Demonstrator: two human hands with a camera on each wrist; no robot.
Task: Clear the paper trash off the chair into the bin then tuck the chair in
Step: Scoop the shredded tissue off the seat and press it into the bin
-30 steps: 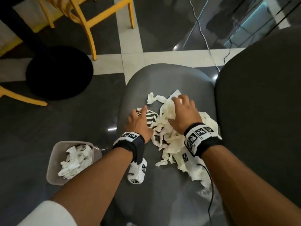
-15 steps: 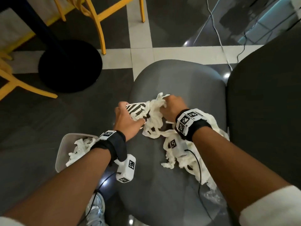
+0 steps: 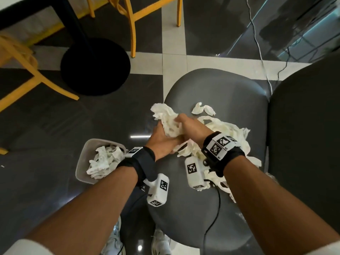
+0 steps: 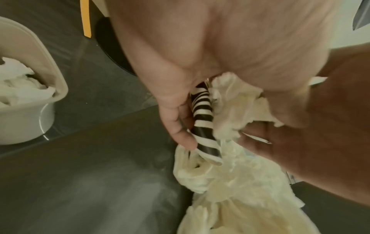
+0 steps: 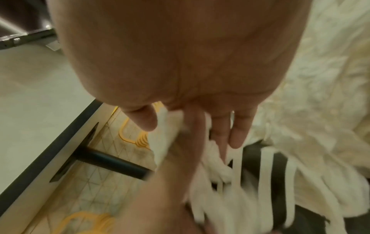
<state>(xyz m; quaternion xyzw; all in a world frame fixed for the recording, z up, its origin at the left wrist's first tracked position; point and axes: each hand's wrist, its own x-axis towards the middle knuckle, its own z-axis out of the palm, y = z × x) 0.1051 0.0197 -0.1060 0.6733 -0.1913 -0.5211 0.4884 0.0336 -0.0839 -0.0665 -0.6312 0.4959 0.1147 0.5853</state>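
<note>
Your head view's dim, glare streaks on the glossy floor tiles (image 3: 139,136), wide-angle bending at the edges, wrist views soft and close — motion smear on the right hand (image 5: 180,79), left palm washed out.

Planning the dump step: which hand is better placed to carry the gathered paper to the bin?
Left, probably. The left hand grips the crumpled white paper wad and black-and-white striped wrapper, and the grey plastic bin sits on the floor on its side. The right hand would have to cross over.

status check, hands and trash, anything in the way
Both hands, left hand and right hand, grip one paper wad. More paper on chair. Bin left, unobstructed.
</note>
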